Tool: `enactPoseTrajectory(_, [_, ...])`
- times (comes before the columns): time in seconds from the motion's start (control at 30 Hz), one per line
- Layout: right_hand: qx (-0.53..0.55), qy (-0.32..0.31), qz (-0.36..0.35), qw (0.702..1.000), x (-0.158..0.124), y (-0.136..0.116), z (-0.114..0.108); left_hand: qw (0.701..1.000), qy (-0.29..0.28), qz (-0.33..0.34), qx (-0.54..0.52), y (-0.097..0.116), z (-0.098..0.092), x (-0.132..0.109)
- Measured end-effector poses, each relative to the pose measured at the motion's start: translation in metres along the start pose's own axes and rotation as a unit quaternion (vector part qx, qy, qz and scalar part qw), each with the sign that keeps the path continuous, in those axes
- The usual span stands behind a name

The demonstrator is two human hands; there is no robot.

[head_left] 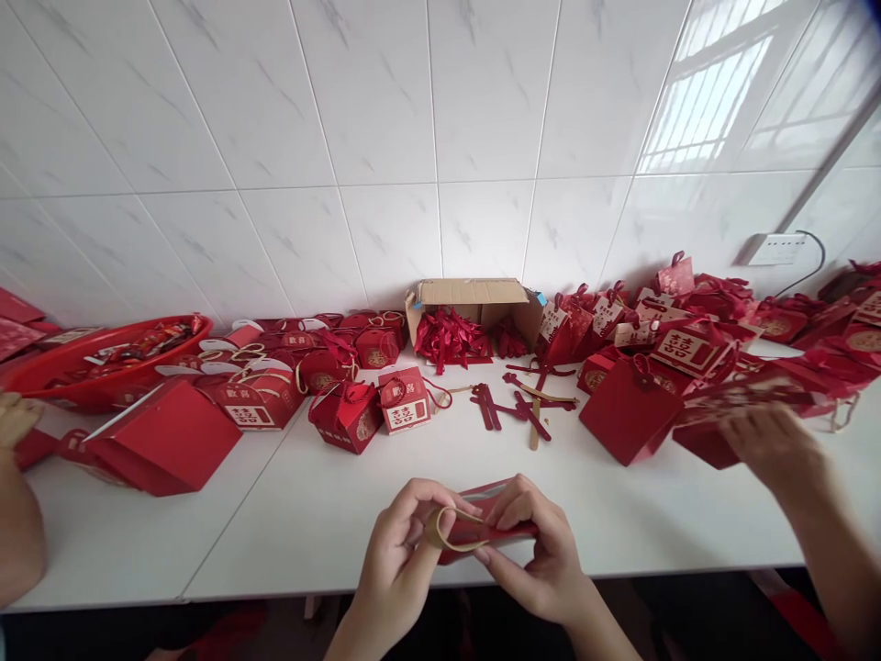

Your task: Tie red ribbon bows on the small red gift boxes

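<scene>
At the table's front edge, a small red gift box (pixel 490 500) is held between my two hands, its lower part hidden by them. A gold strap (pixel 440 531) loops out from its top toward the left. My left hand (pixel 403 542) is closed on the strap, with the thumb and forefinger by the loop. With fingers pinched at the top of the box, where the strap's ends meet it, my right hand (pixel 540 542) grips the gift box. Exactly how the strap's ends sit there is covered by my fingertips.
Loose red and gold straps (pixel 519 404) lie ahead, before an open cardboard box (pixel 474 292) of red ribbons. Finished-looking red boxes (pixel 405 401) line the left; more (pixel 631 404) crowd the right. A red basin (pixel 199 329) holds small packets. Other people's hands (pixel 777 445) (pixel 17 420) flank me.
</scene>
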State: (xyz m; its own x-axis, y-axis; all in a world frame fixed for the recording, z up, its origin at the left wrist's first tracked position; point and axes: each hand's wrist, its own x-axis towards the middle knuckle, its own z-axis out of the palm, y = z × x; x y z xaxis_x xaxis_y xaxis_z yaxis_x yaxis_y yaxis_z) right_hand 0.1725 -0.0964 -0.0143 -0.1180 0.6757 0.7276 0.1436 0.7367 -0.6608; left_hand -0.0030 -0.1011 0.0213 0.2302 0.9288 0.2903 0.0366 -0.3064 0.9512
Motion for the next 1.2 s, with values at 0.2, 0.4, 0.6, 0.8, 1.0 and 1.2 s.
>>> enactPoseTrajectory(0.2, [0.009, -0.001, 0.002, 1.0, 0.001, -0.001, 0.001, 1.0, -0.018, -0.018, -0.009, -0.001, 0.001, -0.001])
enactPoseTrajectory(0.4, [0.022, 0.014, -0.001, 1.0, 0.001, 0.0, 0.002, 0.999, -0.048, -0.01, -0.012, 0.001, 0.002, -0.004])
enactPoseTrajectory(0.6, [0.037, 0.026, -0.022, 0.999, 0.002, -0.002, 0.001, 0.993, -0.083, 0.077, 0.037, -0.003, -0.003, -0.009])
enactPoseTrajectory(0.8, [0.034, 0.048, -0.053, 0.997, 0.001, -0.002, 0.0, 0.983, -0.099, 0.135, 0.07, -0.006, -0.007, -0.011])
enactPoseTrajectory(1.0, [0.03, 0.032, -0.078, 0.996, 0.003, -0.003, -0.002, 0.984, -0.104, 0.13, 0.059, -0.006, -0.008, -0.012])
enactPoseTrajectory(1.2, [0.012, 0.025, -0.118, 0.993, 0.005, -0.008, -0.004, 0.989, -0.102, 0.098, 0.047, -0.005, -0.007, -0.012])
